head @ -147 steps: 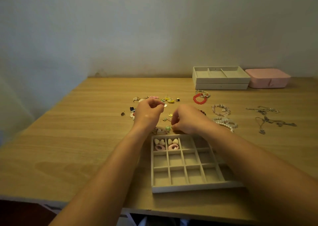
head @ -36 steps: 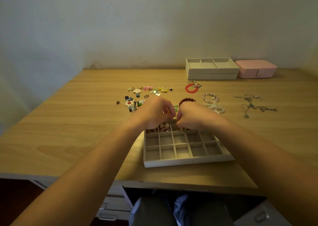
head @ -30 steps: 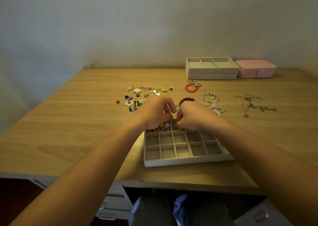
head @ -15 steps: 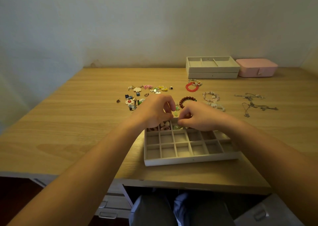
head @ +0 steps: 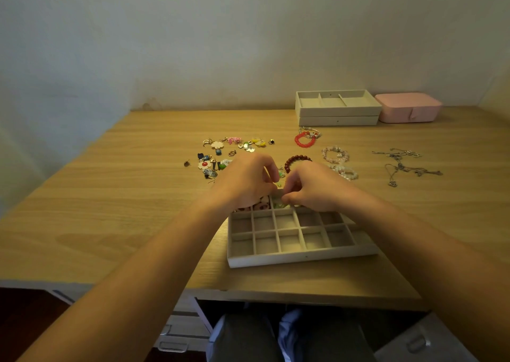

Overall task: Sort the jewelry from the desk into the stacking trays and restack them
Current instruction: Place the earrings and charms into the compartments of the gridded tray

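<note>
The grid tray [head: 300,257] is set on the desk [head: 110,196], near its front edge. Both hands are held over the tray's far row. The left hand [head: 245,182] is positioned above the far-left cells, with its fingers curled and its thumb and forefinger drawn close together. The right hand [head: 311,188] is placed just beside it, with fingers curled and fingertips lowered to the far rim. A small green piece [head: 278,184] is seen between the two sets of fingertips; which hand pinches it cannot be told. Pink pieces [head: 262,205] are contained in a far-row cell below the left hand.

Loose jewelry is spread beyond the tray. Charms [head: 229,152] are clustered to the left. A dark bracelet [head: 296,159] is laid just beyond the right hand, and a red bracelet [head: 304,140] farther back. Pale bracelets [head: 335,154] are placed to the right, and chains [head: 405,166] well apart at the far right.

Two stacked trays [head: 338,113] are located at the back wall, with a pink box [head: 408,110] just beside them on the right.
</note>
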Action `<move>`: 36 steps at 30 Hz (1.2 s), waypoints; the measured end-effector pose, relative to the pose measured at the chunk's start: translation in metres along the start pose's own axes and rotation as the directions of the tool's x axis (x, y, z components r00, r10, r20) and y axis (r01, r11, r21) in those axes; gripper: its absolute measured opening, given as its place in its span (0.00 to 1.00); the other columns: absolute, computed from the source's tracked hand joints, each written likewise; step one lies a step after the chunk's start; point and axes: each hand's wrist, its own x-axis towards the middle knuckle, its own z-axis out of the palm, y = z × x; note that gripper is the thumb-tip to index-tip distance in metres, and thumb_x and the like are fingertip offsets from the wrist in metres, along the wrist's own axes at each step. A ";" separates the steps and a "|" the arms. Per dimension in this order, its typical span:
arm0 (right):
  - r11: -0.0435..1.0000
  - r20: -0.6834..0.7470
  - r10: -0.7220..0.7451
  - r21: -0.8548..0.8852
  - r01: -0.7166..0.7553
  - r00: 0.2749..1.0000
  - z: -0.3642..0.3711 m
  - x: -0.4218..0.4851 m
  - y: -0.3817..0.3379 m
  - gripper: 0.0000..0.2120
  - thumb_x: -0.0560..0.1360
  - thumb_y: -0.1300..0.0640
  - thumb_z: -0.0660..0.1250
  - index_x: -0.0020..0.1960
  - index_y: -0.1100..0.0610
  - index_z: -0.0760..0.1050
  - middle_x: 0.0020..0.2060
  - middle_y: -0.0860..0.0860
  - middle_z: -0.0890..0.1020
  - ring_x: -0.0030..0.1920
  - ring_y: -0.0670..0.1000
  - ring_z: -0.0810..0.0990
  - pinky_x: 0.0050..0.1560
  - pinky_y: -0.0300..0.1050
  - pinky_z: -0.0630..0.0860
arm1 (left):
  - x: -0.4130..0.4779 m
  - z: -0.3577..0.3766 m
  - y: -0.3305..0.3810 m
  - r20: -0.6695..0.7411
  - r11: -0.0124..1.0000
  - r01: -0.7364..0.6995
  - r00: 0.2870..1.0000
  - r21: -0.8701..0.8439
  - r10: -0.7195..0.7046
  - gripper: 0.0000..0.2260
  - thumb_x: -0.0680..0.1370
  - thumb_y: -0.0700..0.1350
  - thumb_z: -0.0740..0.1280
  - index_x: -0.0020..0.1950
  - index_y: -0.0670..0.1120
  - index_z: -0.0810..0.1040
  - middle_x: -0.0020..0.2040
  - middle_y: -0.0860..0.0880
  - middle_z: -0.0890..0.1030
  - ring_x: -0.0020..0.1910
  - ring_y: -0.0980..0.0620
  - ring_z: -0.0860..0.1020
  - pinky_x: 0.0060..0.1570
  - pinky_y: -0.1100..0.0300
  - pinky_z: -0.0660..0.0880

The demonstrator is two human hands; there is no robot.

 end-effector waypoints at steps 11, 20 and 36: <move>0.998 0.120 -0.055 -0.014 0.057 0.991 -0.011 -0.005 0.000 0.06 0.77 0.55 0.71 0.50 0.53 0.87 0.41 0.44 0.82 0.41 0.42 0.78 0.36 0.31 0.68 | -0.001 0.003 -0.001 -0.053 0.996 0.053 0.997 -0.077 -0.058 0.11 0.70 0.44 0.76 0.39 0.57 0.76 0.40 0.54 0.81 0.40 0.55 0.80 0.44 0.49 0.81; 0.999 0.085 -0.027 0.020 0.025 0.996 -0.007 -0.004 0.000 0.03 0.76 0.55 0.73 0.48 0.52 0.86 0.39 0.43 0.82 0.41 0.41 0.79 0.37 0.32 0.70 | -0.001 0.004 -0.003 -0.115 0.992 0.054 0.991 -0.114 -0.067 0.10 0.72 0.42 0.75 0.39 0.55 0.77 0.40 0.54 0.82 0.42 0.54 0.82 0.44 0.52 0.81; 0.996 0.074 -0.010 0.086 0.004 0.997 -0.011 -0.007 0.001 0.15 0.78 0.63 0.63 0.44 0.49 0.85 0.41 0.44 0.84 0.42 0.44 0.81 0.42 0.38 0.76 | -0.002 0.003 0.001 -0.030 0.997 0.038 0.999 -0.060 -0.040 0.10 0.69 0.45 0.80 0.41 0.53 0.80 0.39 0.54 0.81 0.40 0.55 0.80 0.41 0.55 0.79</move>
